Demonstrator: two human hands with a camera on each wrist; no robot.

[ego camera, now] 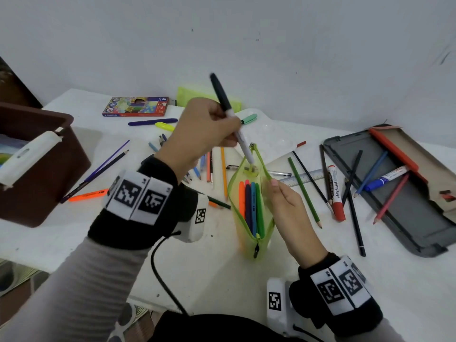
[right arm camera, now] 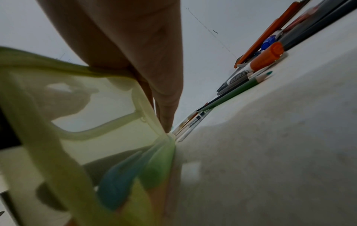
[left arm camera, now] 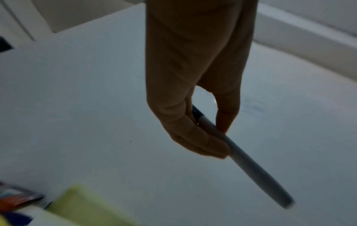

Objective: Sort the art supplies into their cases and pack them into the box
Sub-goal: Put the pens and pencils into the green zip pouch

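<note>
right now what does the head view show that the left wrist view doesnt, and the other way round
Only the head view shows the right hand pinching open the rim of the green pouch, the coloured markers already inside it, the brown box on the left and the grey case on the right. Only the left wrist view shows, from beneath, the fingers and thumb pinching the barrel. Both show the left hand holding the black-capped marker, grey end down.
</note>
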